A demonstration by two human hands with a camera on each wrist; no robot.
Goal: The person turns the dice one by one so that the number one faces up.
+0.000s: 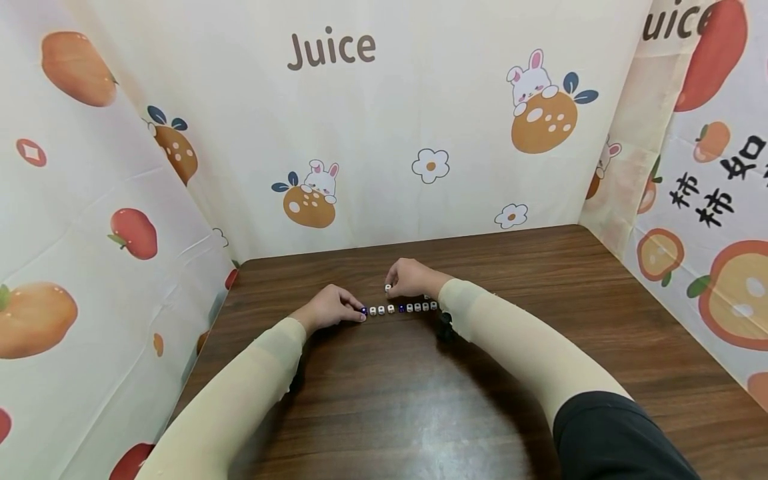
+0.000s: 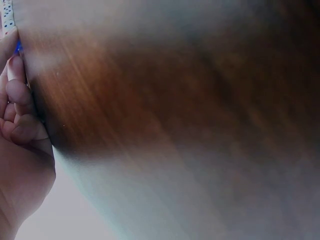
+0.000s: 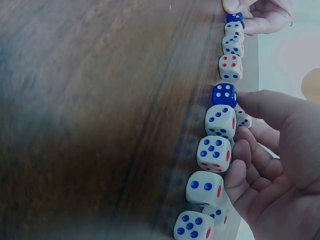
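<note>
A row of small dice runs across the table, mostly white with coloured pips. At the row's left end my left hand (image 1: 330,308) pinches a blue die (image 1: 363,311) between thumb and finger; the left wrist view shows only a sliver of that blue die (image 2: 18,47). Behind the row, my right hand (image 1: 414,278) holds a white die (image 1: 388,288) at its fingertips, just above the tabletop. A second blue die (image 3: 225,95) sits mid-row, with white dice (image 3: 213,154) on both sides. Seen from the right wrist, the held white die (image 3: 243,119) is partly hidden behind the row.
Another white die (image 3: 217,215) lies behind the row, near my right wrist, partly covered by a front die. The dark wooden table (image 1: 384,400) meets printed cloth walls (image 1: 384,133) at its back and sides.
</note>
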